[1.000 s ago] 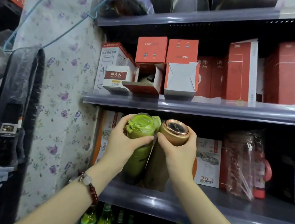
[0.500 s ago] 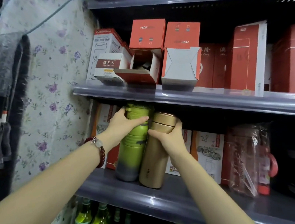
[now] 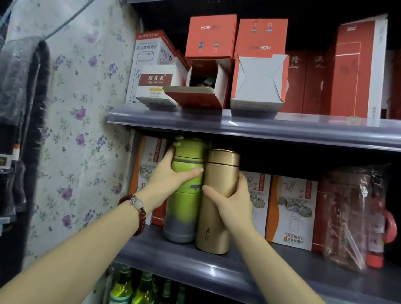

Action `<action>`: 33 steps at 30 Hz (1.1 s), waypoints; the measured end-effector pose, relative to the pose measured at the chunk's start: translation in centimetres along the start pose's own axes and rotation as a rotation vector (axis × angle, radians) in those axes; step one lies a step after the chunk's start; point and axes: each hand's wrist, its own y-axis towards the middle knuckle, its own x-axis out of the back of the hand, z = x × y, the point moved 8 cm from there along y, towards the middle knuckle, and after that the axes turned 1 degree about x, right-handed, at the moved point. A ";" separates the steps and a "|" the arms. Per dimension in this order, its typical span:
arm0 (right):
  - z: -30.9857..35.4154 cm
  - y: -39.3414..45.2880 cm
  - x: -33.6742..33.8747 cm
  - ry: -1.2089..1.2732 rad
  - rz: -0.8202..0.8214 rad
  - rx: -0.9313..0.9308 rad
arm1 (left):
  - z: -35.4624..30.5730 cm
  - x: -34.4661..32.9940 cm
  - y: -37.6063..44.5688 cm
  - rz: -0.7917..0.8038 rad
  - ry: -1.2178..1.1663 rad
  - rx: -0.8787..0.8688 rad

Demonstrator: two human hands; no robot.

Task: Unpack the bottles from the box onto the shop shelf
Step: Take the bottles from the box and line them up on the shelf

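Looking from your head camera: your left hand (image 3: 171,178) grips the green bottle (image 3: 183,199), your right hand (image 3: 232,203) grips the gold bottle (image 3: 217,201). Both stand upright, touching, near the shelf (image 3: 208,269) front edge; open shelf room lies rightward.

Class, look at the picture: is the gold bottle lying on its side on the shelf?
No, the gold bottle stands upright on the shelf, beside the green bottle.

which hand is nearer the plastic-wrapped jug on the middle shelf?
Right. The right hand grips the gold bottle, with boxes between it and the jug to its right. The left hand is further left, on the green bottle.
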 end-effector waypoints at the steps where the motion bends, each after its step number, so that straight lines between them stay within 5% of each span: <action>1: 0.1 -0.1 0.1 -0.008 -0.001 -0.002 | 0.0 -0.1 -0.1 0.008 0.006 -0.001; 9: -0.9 -2.7 -0.5 -0.195 0.070 -0.088 | 0.7 -0.8 -4.6 0.138 0.147 0.048; 15: -0.7 -6.2 0.1 -0.560 0.095 -0.125 | 1.0 1.7 -8.5 0.161 0.603 0.053; 24: 2.1 -12.6 -0.9 -0.649 0.176 0.038 | 1.2 5.1 -14.3 0.328 0.744 -0.071; 33: -0.5 -21.2 -10.8 -0.589 0.669 0.176 | 5.2 12.7 -24.9 0.280 0.910 0.265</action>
